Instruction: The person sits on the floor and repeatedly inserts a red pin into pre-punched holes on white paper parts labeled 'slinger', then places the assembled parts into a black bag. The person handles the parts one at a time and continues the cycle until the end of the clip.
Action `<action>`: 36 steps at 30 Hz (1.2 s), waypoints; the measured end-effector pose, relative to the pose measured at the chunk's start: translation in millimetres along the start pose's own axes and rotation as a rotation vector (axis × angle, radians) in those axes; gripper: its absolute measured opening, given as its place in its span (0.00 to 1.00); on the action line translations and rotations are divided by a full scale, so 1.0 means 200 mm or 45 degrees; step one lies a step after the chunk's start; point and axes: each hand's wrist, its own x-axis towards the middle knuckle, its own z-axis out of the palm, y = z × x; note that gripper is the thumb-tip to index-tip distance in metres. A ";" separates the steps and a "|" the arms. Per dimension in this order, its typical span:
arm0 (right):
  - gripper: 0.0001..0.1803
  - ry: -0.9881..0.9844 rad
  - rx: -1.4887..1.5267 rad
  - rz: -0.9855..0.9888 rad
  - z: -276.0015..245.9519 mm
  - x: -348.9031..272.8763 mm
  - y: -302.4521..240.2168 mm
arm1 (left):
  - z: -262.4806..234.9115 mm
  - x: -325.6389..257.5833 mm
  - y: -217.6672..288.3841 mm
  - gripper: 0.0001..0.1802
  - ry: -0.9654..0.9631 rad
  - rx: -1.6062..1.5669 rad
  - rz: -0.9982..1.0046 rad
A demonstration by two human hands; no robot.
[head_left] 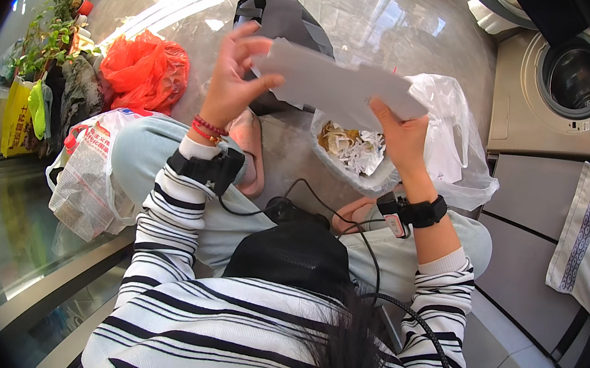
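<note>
A flat pale grey sheet of card point(334, 84) with an uneven upper edge spans the space between my hands. My right hand point(402, 132) grips its right end, thumb on top and fingers underneath. At the other end, my left hand point(231, 73) has its fingers spread and slightly blurred, with thumb and fingertips close to the card's edge. Below the card stands a small lined waste bin point(380, 182) holding crumpled white paper point(359, 151) and brownish scraps. Part of the bin is hidden behind the card.
Right of the bin lies a clear plastic bag point(478, 182) with white sheets. A black and grey bag point(290, 22) is beyond the card. Leftward are a red plastic bag point(145, 71), a printed white bag point(89, 191) and plants point(52, 33). A washing machine point(513, 128) stands far right.
</note>
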 end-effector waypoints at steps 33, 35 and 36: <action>0.15 -0.181 0.215 0.353 0.04 0.02 0.16 | 0.01 -0.17 -0.27 0.27 -0.057 0.140 -0.523; 0.15 -0.194 0.225 0.429 0.03 0.03 0.12 | 0.02 -0.15 -0.24 0.30 -0.074 0.073 -0.422; 0.15 -0.200 0.272 0.447 0.03 0.04 0.10 | 0.03 -0.15 -0.23 0.31 -0.060 0.052 -0.416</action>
